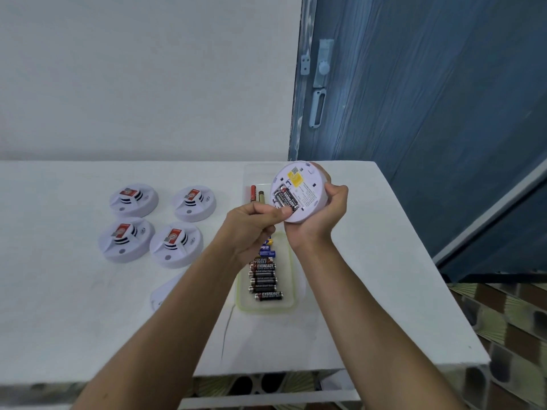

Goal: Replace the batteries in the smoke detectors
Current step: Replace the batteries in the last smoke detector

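Both forearms reach in from the near edge. Right hand [319, 214] grasps the round white smoke detector [307, 187] by its rim, raised above the far right part of the table, underside toward the camera, battery bay uncovered. Two black batteries [285, 199] lie side by side in the bay. Left hand [251, 229], fingers curled, pinches their lower end with thumb and forefinger. Beneath the hands a clear tray [291, 279] holds a row of loose batteries [266, 281]. Four further detectors [176, 245] sit face-up to the left on the white table [74, 306]. A white cover [164, 291] lies partly hidden under the left forearm.
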Demonstrator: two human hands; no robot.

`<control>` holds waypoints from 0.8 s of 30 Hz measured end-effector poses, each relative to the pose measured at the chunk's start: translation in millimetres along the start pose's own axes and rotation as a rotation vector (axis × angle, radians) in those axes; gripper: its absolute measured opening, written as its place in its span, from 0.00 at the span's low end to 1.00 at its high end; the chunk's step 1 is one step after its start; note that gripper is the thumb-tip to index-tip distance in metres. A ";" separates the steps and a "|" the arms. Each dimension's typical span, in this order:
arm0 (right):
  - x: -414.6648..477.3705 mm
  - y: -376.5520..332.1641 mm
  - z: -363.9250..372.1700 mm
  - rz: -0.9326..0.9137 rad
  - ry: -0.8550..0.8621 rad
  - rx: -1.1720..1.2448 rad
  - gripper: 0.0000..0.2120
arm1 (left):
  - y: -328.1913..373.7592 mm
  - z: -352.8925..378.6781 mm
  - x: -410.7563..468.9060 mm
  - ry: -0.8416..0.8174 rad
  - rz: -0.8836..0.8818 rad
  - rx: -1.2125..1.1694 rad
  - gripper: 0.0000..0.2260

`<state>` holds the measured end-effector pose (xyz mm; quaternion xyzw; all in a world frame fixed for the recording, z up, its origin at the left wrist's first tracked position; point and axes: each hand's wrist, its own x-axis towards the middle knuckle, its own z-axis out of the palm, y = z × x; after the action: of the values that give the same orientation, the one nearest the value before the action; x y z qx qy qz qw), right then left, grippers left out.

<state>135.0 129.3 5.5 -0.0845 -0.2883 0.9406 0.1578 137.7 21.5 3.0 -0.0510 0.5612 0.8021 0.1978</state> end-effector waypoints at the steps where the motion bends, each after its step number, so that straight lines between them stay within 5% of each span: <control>1: -2.3 2.0 -0.1 0.007 -0.004 0.004 0.20 | -0.1 -1.3 -1.1 0.003 -0.010 -0.019 0.11; 7: -9.0 17.5 -2.1 0.012 0.013 -0.037 0.21 | -2.9 -17.4 -12.7 0.057 0.105 0.132 0.10; 15: -25.2 46.6 2.5 0.130 0.034 -0.136 0.24 | 16.8 -67.8 -32.1 0.004 0.344 1.155 0.14; 21: -35.6 56.9 6.0 0.175 0.036 -0.144 0.25 | 29.6 -115.9 -57.9 -0.113 0.157 1.463 0.05; 24: -42.6 65.4 10.8 0.188 0.071 -0.137 0.30 | 22.2 -137.7 -67.1 -0.079 0.081 1.541 0.13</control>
<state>155.9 57.7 -20.0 -0.1550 -0.3369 0.9258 0.0729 171.6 -129.2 -7.4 0.1503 0.9551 0.1927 0.1676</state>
